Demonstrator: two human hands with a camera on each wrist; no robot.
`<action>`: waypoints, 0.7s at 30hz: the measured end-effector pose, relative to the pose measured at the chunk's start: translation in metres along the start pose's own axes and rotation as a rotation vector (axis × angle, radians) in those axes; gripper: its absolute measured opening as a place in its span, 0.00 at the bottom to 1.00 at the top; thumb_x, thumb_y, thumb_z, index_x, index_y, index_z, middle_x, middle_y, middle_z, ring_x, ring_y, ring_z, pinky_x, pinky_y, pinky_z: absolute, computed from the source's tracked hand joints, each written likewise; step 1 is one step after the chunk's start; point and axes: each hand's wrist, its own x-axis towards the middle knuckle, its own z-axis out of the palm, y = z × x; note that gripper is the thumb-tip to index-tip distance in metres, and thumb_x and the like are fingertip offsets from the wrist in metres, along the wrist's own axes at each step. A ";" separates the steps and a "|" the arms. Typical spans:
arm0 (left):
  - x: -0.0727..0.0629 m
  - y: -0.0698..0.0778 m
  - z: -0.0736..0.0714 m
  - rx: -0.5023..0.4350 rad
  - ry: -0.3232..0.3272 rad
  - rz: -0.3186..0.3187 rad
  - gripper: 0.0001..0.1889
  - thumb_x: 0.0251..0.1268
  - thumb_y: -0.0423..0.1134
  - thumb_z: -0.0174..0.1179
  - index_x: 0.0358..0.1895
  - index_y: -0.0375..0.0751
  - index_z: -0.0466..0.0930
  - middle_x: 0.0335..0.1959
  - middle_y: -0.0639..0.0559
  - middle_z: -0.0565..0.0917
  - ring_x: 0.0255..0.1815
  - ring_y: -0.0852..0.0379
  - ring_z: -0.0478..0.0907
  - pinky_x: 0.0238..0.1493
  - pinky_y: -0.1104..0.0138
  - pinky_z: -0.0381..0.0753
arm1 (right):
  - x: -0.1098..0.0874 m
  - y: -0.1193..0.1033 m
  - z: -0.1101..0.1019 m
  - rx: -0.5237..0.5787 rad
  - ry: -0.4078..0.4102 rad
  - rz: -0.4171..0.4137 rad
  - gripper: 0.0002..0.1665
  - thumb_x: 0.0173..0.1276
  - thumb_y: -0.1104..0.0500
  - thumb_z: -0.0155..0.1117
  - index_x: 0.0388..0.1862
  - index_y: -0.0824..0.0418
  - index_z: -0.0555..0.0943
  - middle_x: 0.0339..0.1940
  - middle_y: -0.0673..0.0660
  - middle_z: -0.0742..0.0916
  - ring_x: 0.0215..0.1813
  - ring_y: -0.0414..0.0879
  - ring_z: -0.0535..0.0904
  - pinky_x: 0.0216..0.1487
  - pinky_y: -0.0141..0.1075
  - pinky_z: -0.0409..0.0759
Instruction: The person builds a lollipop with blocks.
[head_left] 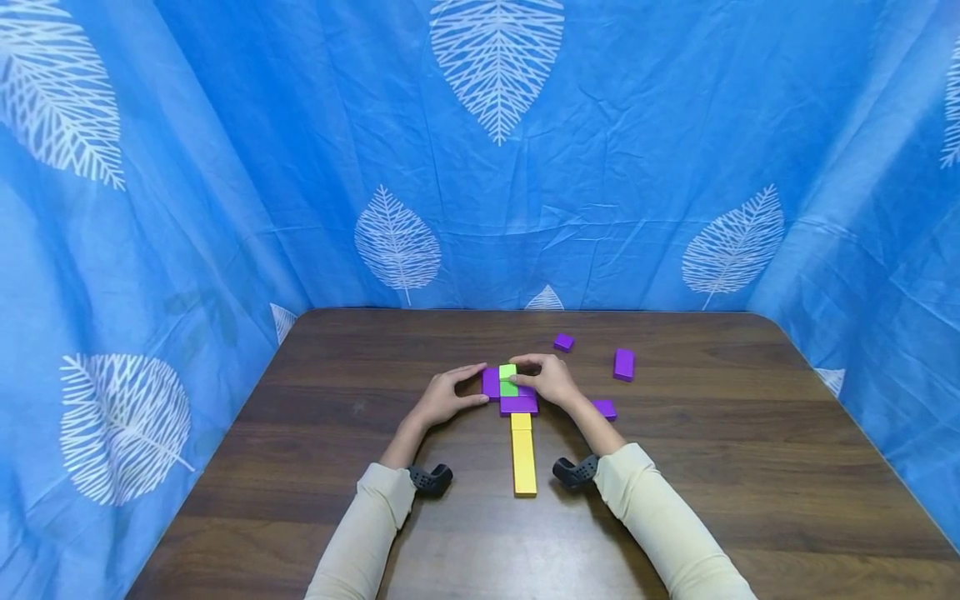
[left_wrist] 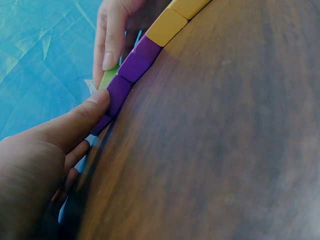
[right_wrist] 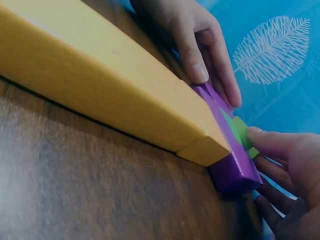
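Observation:
Flat purple blocks (head_left: 518, 406) and green ones lie pressed together at the middle of the table. My left hand (head_left: 441, 402) spans the leftmost purple block (head_left: 491, 384), thumb on its near side and index finger at its far side. In the left wrist view the left thumb (left_wrist: 85, 112) meets the purple side. From the right, my right hand (head_left: 553, 380) pinches a light green block (head_left: 507, 372) between thumb and index finger. That block overlaps another green piece (head_left: 509, 389) in the head view. A small yellow block (head_left: 521, 422) and a long yellow block (head_left: 524, 462) run from the purple ones toward me.
Loose purple blocks lie to the right: a small one (head_left: 564, 342) farther back, a larger one (head_left: 624, 365), and another (head_left: 604, 409) beside the right forearm. A blue curtain (head_left: 480, 225) with white leaf prints hangs around the brown wooden table (head_left: 720, 467).

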 end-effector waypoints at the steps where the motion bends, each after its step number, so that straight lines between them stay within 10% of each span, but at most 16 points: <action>1: 0.000 0.000 0.000 -0.003 0.001 0.004 0.33 0.55 0.53 0.63 0.64 0.47 0.69 0.62 0.49 0.72 0.64 0.51 0.66 0.63 0.57 0.63 | 0.000 0.000 -0.001 -0.002 -0.006 0.002 0.20 0.55 0.57 0.71 0.48 0.60 0.83 0.44 0.56 0.85 0.52 0.52 0.78 0.55 0.45 0.72; 21: 0.000 0.000 0.001 0.003 -0.007 -0.016 0.33 0.56 0.54 0.62 0.65 0.48 0.68 0.63 0.49 0.71 0.64 0.51 0.65 0.63 0.56 0.63 | -0.002 -0.001 0.000 -0.063 -0.046 0.030 0.18 0.61 0.56 0.66 0.50 0.57 0.82 0.51 0.56 0.83 0.59 0.54 0.73 0.61 0.49 0.66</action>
